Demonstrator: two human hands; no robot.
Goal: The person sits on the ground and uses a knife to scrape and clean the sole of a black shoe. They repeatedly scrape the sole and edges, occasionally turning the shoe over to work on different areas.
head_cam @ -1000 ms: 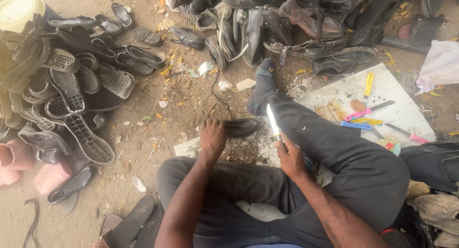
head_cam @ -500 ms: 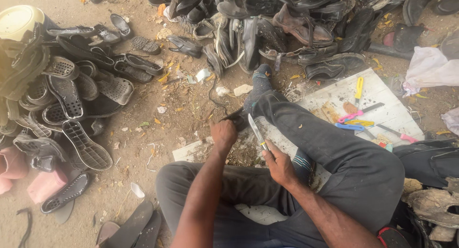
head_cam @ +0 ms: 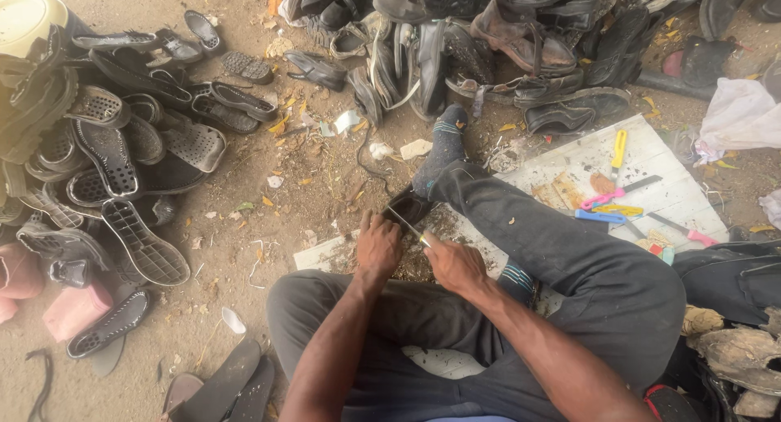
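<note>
Clearly the cutting wants a steady hold. Far left, a heap of shoe soles (head_cam: 106, 162) lies on the dirt. At the middle, the left hand (head_cam: 378, 247) presses down on a dark piece of shoe (head_cam: 407, 206), grip closed over its near end, just beside the socked foot (head_cam: 443, 150). The right hand (head_cam: 454, 263) is clamped round a knife (head_cam: 404, 224) whose blade lies against the piece. Best to keep the blade angled away from the holding fingers. Right, spare cutters (head_cam: 606, 198) lie on the white board (head_cam: 675, 190).

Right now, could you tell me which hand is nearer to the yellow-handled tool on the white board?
Right. The right hand is nearer the yellow-handled tool; the left hand sits farther left.
</note>
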